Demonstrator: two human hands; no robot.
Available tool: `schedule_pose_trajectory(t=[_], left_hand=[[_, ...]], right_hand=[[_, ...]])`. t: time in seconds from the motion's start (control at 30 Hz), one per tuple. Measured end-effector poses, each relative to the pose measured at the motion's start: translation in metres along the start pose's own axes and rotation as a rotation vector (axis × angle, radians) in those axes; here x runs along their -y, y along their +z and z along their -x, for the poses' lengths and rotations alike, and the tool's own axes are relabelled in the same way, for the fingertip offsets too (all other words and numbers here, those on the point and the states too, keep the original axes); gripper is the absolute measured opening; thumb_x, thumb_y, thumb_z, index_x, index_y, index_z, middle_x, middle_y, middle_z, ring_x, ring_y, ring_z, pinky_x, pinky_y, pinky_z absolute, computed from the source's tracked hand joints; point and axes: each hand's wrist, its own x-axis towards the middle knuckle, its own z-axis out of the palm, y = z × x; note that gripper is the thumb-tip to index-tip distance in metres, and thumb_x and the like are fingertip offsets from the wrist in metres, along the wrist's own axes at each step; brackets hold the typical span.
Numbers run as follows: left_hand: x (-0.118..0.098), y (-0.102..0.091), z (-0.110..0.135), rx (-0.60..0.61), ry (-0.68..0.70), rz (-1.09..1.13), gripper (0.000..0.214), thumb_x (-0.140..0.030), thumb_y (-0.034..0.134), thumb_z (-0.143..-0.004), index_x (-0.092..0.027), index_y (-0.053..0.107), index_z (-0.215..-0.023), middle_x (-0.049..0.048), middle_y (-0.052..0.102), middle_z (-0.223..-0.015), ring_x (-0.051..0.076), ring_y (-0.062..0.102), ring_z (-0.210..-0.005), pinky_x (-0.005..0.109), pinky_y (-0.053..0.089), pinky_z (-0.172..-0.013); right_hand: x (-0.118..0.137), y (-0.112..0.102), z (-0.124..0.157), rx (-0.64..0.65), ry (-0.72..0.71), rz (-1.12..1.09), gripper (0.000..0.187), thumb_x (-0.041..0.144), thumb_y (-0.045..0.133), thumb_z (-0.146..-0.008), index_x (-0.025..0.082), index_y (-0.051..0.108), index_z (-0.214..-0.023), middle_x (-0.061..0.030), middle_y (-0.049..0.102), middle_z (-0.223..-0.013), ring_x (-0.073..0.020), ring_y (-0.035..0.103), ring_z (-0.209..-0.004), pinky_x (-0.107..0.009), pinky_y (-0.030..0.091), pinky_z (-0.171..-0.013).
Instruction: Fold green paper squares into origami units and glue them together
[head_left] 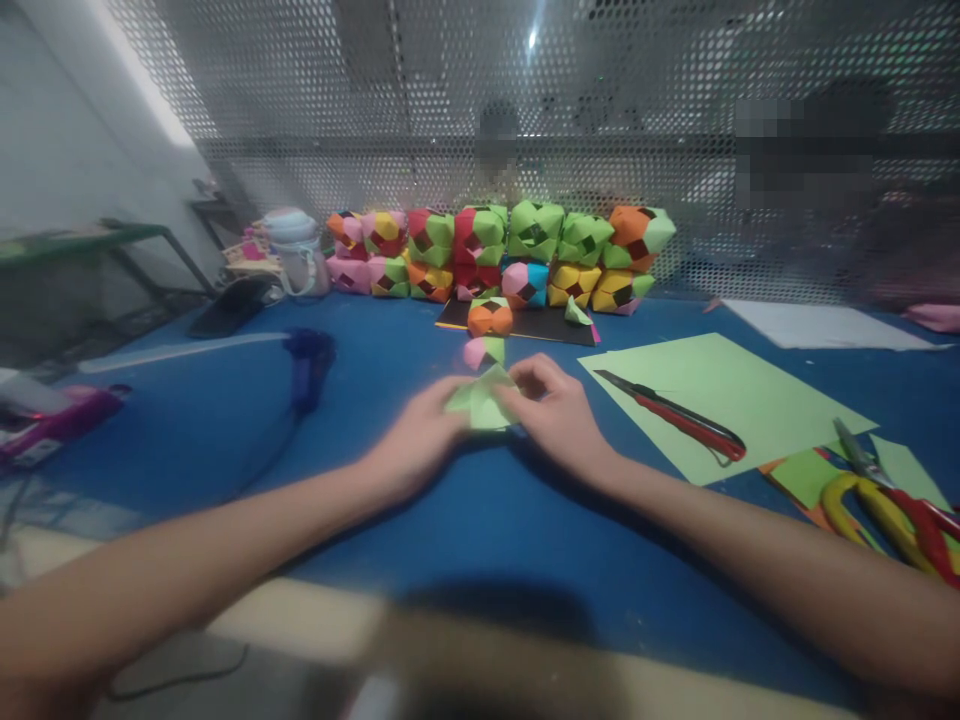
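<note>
Both my hands meet over the middle of the blue table and hold a small piece of light green folded paper (491, 402). My left hand (435, 420) grips its left side, fingers partly hidden by the paper. On the right, my right hand (559, 405) pinches the other side with thumb and curled fingers. Just beyond the hands lie a pink and green folded paper piece (484, 352) and an orange one (490, 318). To the right, a red and black utility knife (675, 415) rests on a light green paper sheet (712, 370).
Several colourful paper blocks (536, 232) stand in two stacked rows at the back. A blue glue gun (306, 360) lies left, near a phone (231, 305) and a bottle (296, 250). Scissors with yellow handles (885, 510) lie at right on paper squares. Perforated metal (420, 110) closes off the back.
</note>
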Motion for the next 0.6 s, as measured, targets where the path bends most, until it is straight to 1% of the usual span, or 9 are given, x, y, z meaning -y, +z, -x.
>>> schedule_pose_trajectory(t=[0.1, 0.2, 0.3, 0.37, 0.47, 0.6], left_hand=[[-0.005, 0.001, 0.0, 0.05, -0.036, 0.059, 0.035, -0.01, 0.052, -0.066, -0.017, 0.065, -0.097, 0.0067, 0.066, -0.092, 0.018, 0.06, -0.084, 0.033, 0.051, -0.077], [-0.008, -0.001, -0.001, 0.018, -0.062, 0.095, 0.037, -0.009, 0.05, -0.064, -0.019, 0.063, -0.097, 0.006, 0.064, -0.095, 0.016, 0.059, -0.081, 0.03, 0.05, -0.072], [-0.006, -0.004, -0.002, -0.05, -0.054, 0.057, 0.024, -0.013, 0.052, -0.067, -0.02, 0.06, -0.089, 0.0037, 0.062, -0.087, 0.014, 0.057, -0.073, 0.028, 0.049, -0.064], [-0.004, -0.006, -0.003, -0.051, -0.029, -0.006, 0.014, -0.017, 0.053, -0.071, -0.02, 0.06, -0.083, 0.0029, 0.061, -0.082, 0.014, 0.056, -0.07, 0.028, 0.049, -0.062], [-0.001, -0.009, -0.004, -0.009, 0.01, -0.094, 0.012, -0.024, 0.054, -0.076, -0.019, 0.063, -0.082, 0.0042, 0.064, -0.083, 0.015, 0.057, -0.073, 0.029, 0.05, -0.065], [-0.002, -0.01, -0.005, 0.074, 0.073, -0.133, 0.022, -0.029, 0.05, -0.082, -0.02, 0.069, -0.087, 0.0061, 0.068, -0.094, 0.018, 0.06, -0.087, 0.03, 0.051, -0.072]], right_hand=[[-0.001, -0.002, 0.0, -0.021, -0.014, 0.032, 0.01, 0.026, 0.058, -0.073, 0.021, 0.052, -0.069, 0.0018, 0.053, -0.07, -0.013, 0.046, -0.065, -0.027, 0.038, -0.063], [-0.002, -0.004, 0.001, -0.023, -0.098, 0.063, 0.011, 0.026, 0.055, -0.078, 0.021, 0.055, -0.068, 0.0012, 0.055, -0.069, -0.0135, 0.048, -0.066, -0.029, 0.037, -0.066], [-0.004, -0.005, 0.001, -0.005, -0.25, 0.136, 0.012, 0.023, 0.054, -0.081, 0.02, 0.059, -0.07, 0.001, 0.059, -0.069, -0.0136, 0.051, -0.066, -0.03, 0.034, -0.068], [-0.006, -0.005, 0.001, 0.023, -0.327, 0.194, 0.012, 0.021, 0.055, -0.082, 0.02, 0.062, -0.072, 0.0008, 0.062, -0.071, -0.014, 0.053, -0.069, -0.031, 0.032, -0.068], [-0.008, -0.005, 0.002, 0.04, -0.39, 0.27, 0.013, 0.022, 0.056, -0.084, 0.021, 0.064, -0.073, 0.0005, 0.063, -0.072, -0.0145, 0.054, -0.072, -0.031, 0.029, -0.069], [-0.011, -0.004, 0.003, -0.008, -0.49, 0.411, 0.014, 0.025, 0.058, -0.084, 0.022, 0.067, -0.075, -0.0004, 0.059, -0.072, -0.0153, 0.048, -0.071, -0.032, 0.027, -0.068]])
